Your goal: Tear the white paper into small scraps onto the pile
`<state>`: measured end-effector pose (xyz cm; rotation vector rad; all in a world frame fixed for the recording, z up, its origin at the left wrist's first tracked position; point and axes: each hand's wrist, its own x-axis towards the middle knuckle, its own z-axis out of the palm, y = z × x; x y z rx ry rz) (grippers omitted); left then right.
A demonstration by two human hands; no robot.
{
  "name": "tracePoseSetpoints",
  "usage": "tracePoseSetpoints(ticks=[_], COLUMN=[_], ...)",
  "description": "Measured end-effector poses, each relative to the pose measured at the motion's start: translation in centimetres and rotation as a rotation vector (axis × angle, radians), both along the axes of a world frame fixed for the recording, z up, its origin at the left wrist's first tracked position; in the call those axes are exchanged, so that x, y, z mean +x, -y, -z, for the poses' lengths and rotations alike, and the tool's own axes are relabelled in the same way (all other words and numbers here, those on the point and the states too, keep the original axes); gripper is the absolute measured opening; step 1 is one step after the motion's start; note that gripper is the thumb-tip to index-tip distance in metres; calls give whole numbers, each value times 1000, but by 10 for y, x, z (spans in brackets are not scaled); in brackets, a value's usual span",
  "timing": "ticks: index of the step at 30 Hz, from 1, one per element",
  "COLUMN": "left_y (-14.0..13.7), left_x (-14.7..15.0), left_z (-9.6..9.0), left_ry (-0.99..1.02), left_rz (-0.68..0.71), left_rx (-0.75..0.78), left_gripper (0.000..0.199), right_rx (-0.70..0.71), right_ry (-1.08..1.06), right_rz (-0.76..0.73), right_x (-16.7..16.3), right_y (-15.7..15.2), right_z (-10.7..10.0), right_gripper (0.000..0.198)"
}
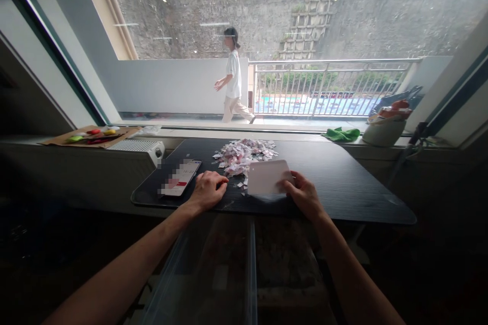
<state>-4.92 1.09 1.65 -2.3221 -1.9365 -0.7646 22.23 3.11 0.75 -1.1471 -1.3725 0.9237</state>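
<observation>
Daylight comes through a wide window (pixel 263 20) behind a heap of paper scraps (pixel 240 156), which lies on a black table (pixel 343 177). Outside, beyond the heap, a passer-by in light clothes (pixel 233 78) is in mid-stride; to the heap's right out there runs a metal railing (pixel 335 62).

Nearer than the heap and to its right, the person's right hand (pixel 305 194) grips the right edge of a white card (pixel 267 176). This card overlaps the heap's near right side in view; whether they touch cannot be told. At the heap's near left, the left hand (pixel 209 187) has its fingers loosely curled, and whether it holds anything cannot be told.

Left of the heap lies a phone (pixel 185 175) with its screen lit. Farther left are a white radiator (pixel 138 150) and a brown board (pixel 55 137) bearing small coloured items. Well to the heap's right sit a green cloth (pixel 340 135) and a pale pot (pixel 384 133).
</observation>
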Motion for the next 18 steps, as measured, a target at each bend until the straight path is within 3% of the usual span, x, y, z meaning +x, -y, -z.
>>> tracePoseSetpoints(ticks=[5,8,18], left_y=[10,13,13], left_x=[3,7,9], left_z=[12,15,18], left_ry=[-15,-35,-26], left_rz=[-16,-21,-38], left_rx=[113,180,203], left_gripper=[20,19,17], right_rx=[-20,-33,-38], right_ry=[-42,-60,-32], right_rz=[-9,-90,-161], right_x=[0,-1,-9], right_y=[-2,-3,6], right_z=[2,3,-4], right_gripper=[36,34,34])
